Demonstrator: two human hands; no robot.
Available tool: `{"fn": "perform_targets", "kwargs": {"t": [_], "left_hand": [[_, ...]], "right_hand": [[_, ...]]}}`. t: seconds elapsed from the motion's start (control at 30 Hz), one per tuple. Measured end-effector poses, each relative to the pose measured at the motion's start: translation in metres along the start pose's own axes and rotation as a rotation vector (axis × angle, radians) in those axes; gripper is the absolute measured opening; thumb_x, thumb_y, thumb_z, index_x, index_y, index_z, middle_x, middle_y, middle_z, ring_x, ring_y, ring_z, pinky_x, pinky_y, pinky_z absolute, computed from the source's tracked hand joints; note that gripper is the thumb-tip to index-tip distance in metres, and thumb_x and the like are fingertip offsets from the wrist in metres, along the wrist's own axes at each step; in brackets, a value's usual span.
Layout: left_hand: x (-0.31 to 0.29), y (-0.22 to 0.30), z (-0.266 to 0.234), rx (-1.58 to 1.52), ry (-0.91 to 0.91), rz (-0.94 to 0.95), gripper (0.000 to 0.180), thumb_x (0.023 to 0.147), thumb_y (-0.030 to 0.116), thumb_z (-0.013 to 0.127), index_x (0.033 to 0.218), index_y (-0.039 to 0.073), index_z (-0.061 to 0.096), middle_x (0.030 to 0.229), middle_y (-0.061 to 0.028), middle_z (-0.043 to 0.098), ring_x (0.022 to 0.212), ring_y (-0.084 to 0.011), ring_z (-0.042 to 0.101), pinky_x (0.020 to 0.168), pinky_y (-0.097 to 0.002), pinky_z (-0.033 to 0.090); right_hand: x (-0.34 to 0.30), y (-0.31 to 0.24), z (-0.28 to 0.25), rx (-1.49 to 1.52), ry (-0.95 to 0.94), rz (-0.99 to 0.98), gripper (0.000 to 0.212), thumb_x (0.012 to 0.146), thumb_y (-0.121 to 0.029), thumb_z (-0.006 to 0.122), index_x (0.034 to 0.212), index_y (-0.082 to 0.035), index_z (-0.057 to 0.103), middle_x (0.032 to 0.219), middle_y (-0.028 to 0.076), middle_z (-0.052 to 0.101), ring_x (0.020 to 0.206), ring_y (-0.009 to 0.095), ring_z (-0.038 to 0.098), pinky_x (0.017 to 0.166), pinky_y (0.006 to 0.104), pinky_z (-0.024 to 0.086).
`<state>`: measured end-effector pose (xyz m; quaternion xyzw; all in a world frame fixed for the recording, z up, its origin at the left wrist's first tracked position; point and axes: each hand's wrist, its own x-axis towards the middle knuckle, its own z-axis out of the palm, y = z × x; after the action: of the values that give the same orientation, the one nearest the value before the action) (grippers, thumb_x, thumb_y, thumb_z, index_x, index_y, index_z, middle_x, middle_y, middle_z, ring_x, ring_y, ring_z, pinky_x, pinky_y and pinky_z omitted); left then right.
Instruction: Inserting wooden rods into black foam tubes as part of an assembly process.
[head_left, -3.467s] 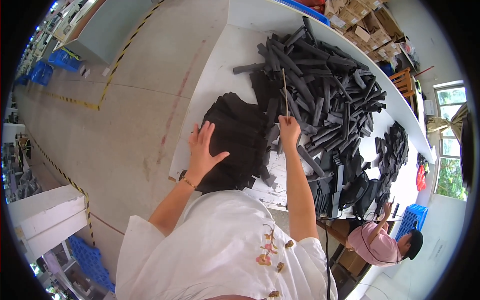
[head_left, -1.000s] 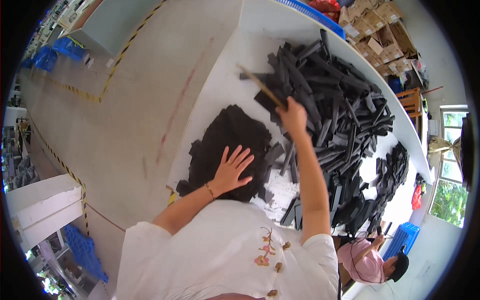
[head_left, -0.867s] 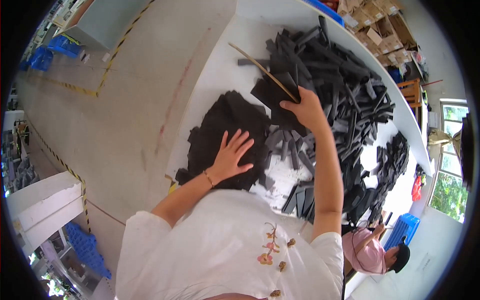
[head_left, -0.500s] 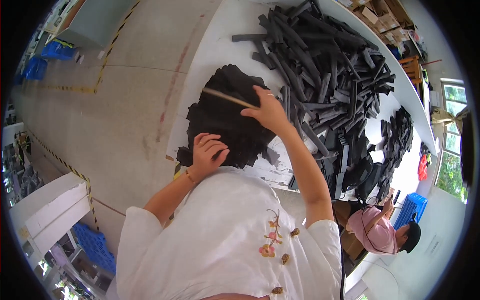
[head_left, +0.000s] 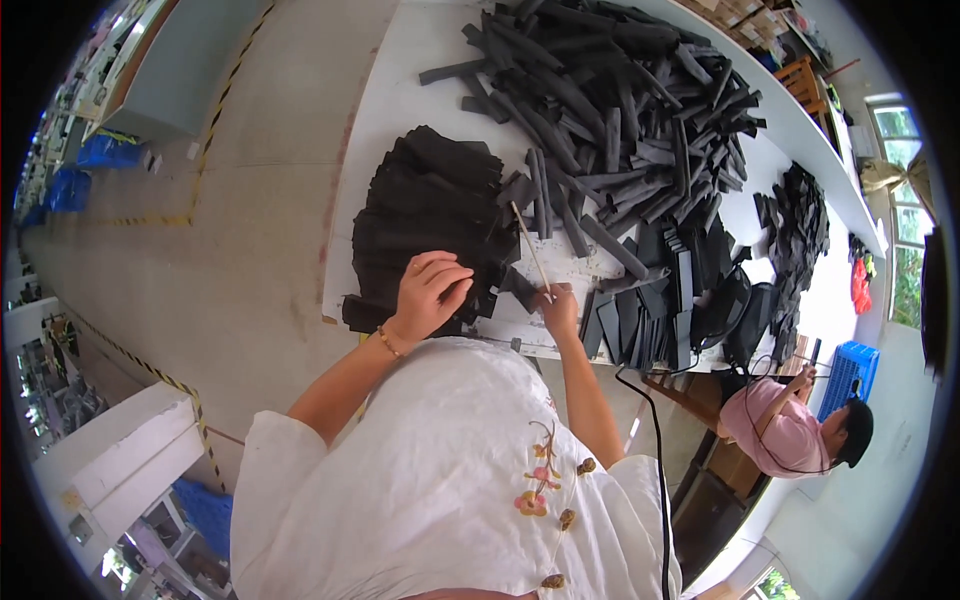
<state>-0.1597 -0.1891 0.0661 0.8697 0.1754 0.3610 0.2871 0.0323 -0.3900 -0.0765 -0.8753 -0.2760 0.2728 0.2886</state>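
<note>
Now | right hand (head_left: 559, 309): grip closed around thin stick (head_left: 530, 246) | left hand (head_left: 428, 295): grip slack, over black pieces (head_left: 425, 205) | cartons (head_left: 752, 22): markings illegible

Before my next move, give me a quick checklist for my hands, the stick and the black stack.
1. Stick gripped in the right hand: ok.
2. Left hand flat on the stack: not ok, its fingers are curled.
3. Stack's edges squared up: not ok, they are ragged.
4. Stick clear of the stack: cannot tell whether its tip touches.
5. Person in pink away from the stick: ok, off to the far right.
</note>
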Motion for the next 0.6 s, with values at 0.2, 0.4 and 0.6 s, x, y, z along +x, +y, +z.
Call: {"fn": "perform_targets", "kwargs": {"t": [0.2,0.4,0.6], "left_hand": [[0.032,0.033,0.041,-0.150,-0.187,0.125,0.017,0.072,0.007,0.073,0.088,0.007,0.066,0.089,-0.0035,0.064,0.095,-0.0240,0.059,0.083,-0.0349,0.048],[0.079,0.065,0.073,-0.278,-0.605,0.328,0.034,0.074,0.019,0.074,0.104,0.004,0.067,0.107,-0.0087,0.065,0.105,-0.0274,0.059,0.087,-0.0355,0.047],[0.104,0.051,0.040,-0.515,-0.671,-0.397,0.022,0.074,0.009,0.075,0.094,0.001,0.070,0.079,-0.0079,0.069,0.070,-0.0114,0.062,0.068,-0.0236,0.048]], "right_hand": [[-0.019,-0.030,-0.091,0.307,-0.184,0.066,0.020,0.076,-0.014,0.073,0.091,-0.002,0.069,0.070,0.004,0.061,0.063,0.012,0.051,0.060,0.0270,0.042],[-0.032,-0.103,-0.173,0.340,-0.469,-0.076,0.014,0.079,-0.009,0.070,0.090,0.001,0.067,0.067,-0.002,0.056,0.063,0.006,0.044,0.058,0.0232,0.038],[-0.042,-0.108,-0.205,0.425,-0.250,-0.214,0.034,0.086,-0.007,0.064,0.117,-0.003,0.052,0.077,-0.004,0.048,0.072,0.006,0.046,0.065,0.0197,0.040]]}}
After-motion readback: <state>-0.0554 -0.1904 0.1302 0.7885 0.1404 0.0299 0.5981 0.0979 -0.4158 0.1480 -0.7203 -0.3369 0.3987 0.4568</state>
